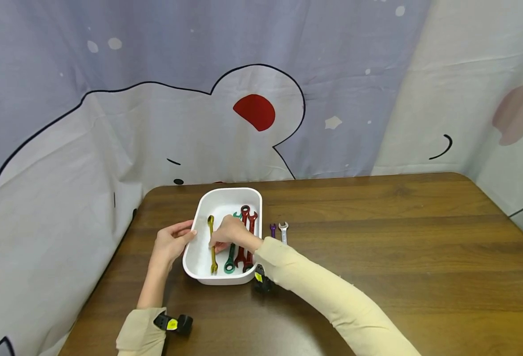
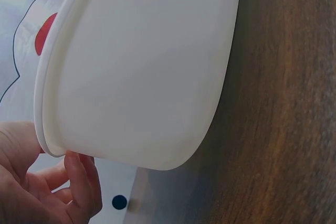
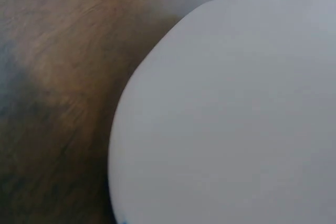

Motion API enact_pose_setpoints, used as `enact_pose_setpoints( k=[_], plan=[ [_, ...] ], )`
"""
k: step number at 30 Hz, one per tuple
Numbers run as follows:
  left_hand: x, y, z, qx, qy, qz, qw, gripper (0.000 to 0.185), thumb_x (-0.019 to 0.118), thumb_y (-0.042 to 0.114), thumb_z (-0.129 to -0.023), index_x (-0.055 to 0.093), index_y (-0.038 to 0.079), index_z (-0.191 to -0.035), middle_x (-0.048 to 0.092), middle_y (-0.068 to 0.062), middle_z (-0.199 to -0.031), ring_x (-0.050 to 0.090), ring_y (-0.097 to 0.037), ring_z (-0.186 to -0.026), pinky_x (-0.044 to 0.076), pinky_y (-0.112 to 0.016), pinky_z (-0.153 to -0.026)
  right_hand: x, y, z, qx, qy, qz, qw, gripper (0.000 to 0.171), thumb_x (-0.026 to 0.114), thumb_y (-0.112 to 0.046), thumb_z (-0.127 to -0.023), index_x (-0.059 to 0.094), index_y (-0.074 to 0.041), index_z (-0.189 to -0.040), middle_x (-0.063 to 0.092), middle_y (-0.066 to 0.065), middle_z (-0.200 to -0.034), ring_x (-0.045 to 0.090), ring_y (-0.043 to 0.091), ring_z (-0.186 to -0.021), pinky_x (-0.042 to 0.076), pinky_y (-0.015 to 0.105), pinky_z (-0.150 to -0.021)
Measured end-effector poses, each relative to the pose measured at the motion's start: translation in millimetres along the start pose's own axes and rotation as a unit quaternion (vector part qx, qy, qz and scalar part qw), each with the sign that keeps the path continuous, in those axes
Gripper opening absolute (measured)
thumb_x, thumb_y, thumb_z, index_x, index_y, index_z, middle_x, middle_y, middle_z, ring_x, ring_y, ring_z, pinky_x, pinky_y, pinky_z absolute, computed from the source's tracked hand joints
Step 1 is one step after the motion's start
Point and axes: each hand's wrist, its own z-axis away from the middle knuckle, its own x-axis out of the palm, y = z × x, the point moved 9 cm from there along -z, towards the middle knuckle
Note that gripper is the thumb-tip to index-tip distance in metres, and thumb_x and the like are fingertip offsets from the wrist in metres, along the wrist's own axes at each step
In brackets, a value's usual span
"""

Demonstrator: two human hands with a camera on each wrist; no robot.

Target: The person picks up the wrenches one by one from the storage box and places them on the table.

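**Four wrenches in the tray, two left out on the table**

Starting nearest: the brown table [image 1: 377, 257] carries everything, and the white tray [image 1: 199, 257] sits toward its left edge, long axis running near to far. The tray's outer wall fills both wrist views, so nothing inside can be checked from there.

The left hand [image 1: 169, 243] is laid against the tray's left rim with the fingers only loosely bent, touching the rim rather than wrapped round it. The right hand [image 1: 229, 233] is reached into the tray, fingertips curled down at the yellow wrench [image 1: 212, 245]. It looks pinched, but the grip itself is hidden by the knuckles, so that part can't be told for sure.

Inside, four wrenches are lined up roughly parallel with the tray's long side: the yellow one at left, a green wrench [image 1: 230, 259] beside it, then two red wrenches [image 1: 246, 237], partly covered by the hand. Every long axis runs near to far.

Just right of the tray, a purple wrench [image 1: 273, 230] and a silver wrench [image 1: 283, 232] lie on the bare table, pointed the same way. So it's judged roughly two thirds sorted, with those two not yet in.
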Motion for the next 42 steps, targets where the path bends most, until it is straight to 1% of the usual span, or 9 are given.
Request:
enact_pose_setpoints(
  k=[4, 8, 14, 17, 20, 24, 30, 37, 42],
  plan=[
    [0.3, 0.5, 0.0, 0.003, -0.002, 0.000, 1.0000, 0.041, 0.063, 0.012, -0.091, 0.058, -0.001, -0.129, 0.066, -0.021, -0.114, 0.059, -0.003, -0.081, 0.048, -0.017, -0.064, -3.2, -5.0, 5.6, -0.015, 0.009, 0.016, 1.000, 0.028, 0.083, -0.016, -0.071, 0.062, -0.011, -0.054, 0.055, -0.003, -0.042, 0.066, 0.012, -0.052, 0.039, 0.017, -0.054],
    [0.5, 0.9, 0.1, 0.004, -0.002, 0.000, 1.0000, 0.041, 0.063, 0.012, -0.091, 0.058, -0.001, -0.129, 0.067, -0.021, -0.114, 0.060, -0.004, -0.082, 0.049, -0.017, -0.064, -4.4, -8.7, 11.2, -0.028, 0.008, 0.014, 0.999, 0.027, 0.082, -0.016, -0.072, 0.062, -0.010, -0.053, 0.062, 0.002, -0.048, 0.069, 0.016, -0.059, 0.038, 0.017, -0.053],
    [0.5, 0.2, 0.4, 0.001, -0.002, -0.002, 1.0000, 0.041, 0.064, 0.012, -0.091, 0.058, -0.001, -0.129, 0.066, -0.022, -0.115, 0.060, -0.005, -0.083, 0.049, -0.018, -0.065, -8.7, -11.4, 14.1, -0.050, 0.012, 0.008, 0.999, 0.028, 0.081, -0.015, -0.072, 0.063, -0.011, -0.051, 0.062, 0.001, -0.048, 0.066, 0.014, -0.053, 0.039, 0.017, -0.050],
    [0.5, -0.4, 0.8, -0.002, -0.001, -0.001, 1.0000, 0.041, 0.064, 0.013, -0.091, 0.058, -0.001, -0.129, 0.065, -0.022, -0.116, 0.061, -0.007, -0.084, 0.050, -0.018, -0.065, -11.9, -11.6, 13.8, -0.060, 0.013, 0.011, 0.998, 0.033, 0.081, -0.017, -0.072, 0.059, -0.012, -0.047, 0.057, -0.002, -0.044, 0.060, 0.012, -0.048, 0.035, 0.019, -0.045],
    [0.7, -0.5, 1.2, -0.002, -0.002, 0.001, 1.0000, 0.041, 0.064, 0.013, -0.091, 0.058, -0.001, -0.130, 0.065, -0.023, -0.117, 0.062, -0.008, -0.085, 0.050, -0.019, -0.065, -15.5, -10.6, 14.0, -0.062, 0.012, 0.016, 0.998, 0.034, 0.081, -0.018, -0.072, 0.058, -0.013, -0.047, 0.058, -0.002, -0.045, 0.059, 0.011, -0.048, 0.032, 0.019, -0.044],
    [0.3, 0.3, 1.7, -0.001, -0.003, 0.003, 1.0000, 0.042, 0.064, 0.013, -0.091, 0.057, -0.001, -0.130, 0.064, -0.023, -0.118, 0.062, -0.007, -0.084, 0.050, -0.019, -0.065, -21.4, -10.2, 18.0, -0.064, 0.012, 0.005, 0.998, 0.025, 0.080, -0.017, -0.073, 0.066, -0.011, -0.054, 0.065, 0.002, -0.052, 0.068, 0.015, -0.057, 0.037, 0.018, -0.047],
    [-0.1, 1.7, 2.2, 0.001, -0.003, 0.004, 1.0000, 0.042, 0.064, 0.013, -0.091, 0.057, -0.001, -0.130, 0.065, -0.023, -0.117, 0.061, -0.005, -0.083, 0.050, -0.018, -0.064, -28.1, -9.4, 24.4, -0.073, 0.010, -0.024, 0.997, 0.012, 0.079, -0.014, -0.074, 0.071, -0.008, -0.067, 0.070, 0.005, -0.059, 0.071, 0.016, -0.061, 0.047, 0.017, -0.058],
    [-0.1, 2.5, 1.9, 0.004, -0.003, 0.007, 1.0000, 0.042, 0.064, 0.012, -0.091, 0.058, -0.002, -0.130, 0.067, -0.020, -0.113, 0.059, 0.000, -0.078, 0.049, -0.016, -0.064, -33.7, -8.8, 29.9, -0.079, 0.005, -0.055, 0.995, 0.012, 0.080, -0.013, -0.075, 0.071, -0.005, -0.077, 0.071, 0.006, -0.061, 0.072, 0.020, -0.064, 0.053, 0.019, -0.063],
    [0.3, 1.5, 2.1, -0.001, -0.005, 0.007, 1.0000, 0.042, 0.064, 0.013, -0.091, 0.058, -0.001, -0.130, 0.066, -0.021, -0.115, 0.061, -0.004, -0.081, 0.050, -0.017, -0.064, -38.9, -9.0, 36.4, -0.072, 0.004, -0.081, 0.994, 0.014, 0.080, -0.012, -0.075, 0.070, -0.004, -0.080, 0.071, 0.008, -0.062, 0.072, 0.023, -0.066, 0.055, 0.022, -0.063]
  ],
)
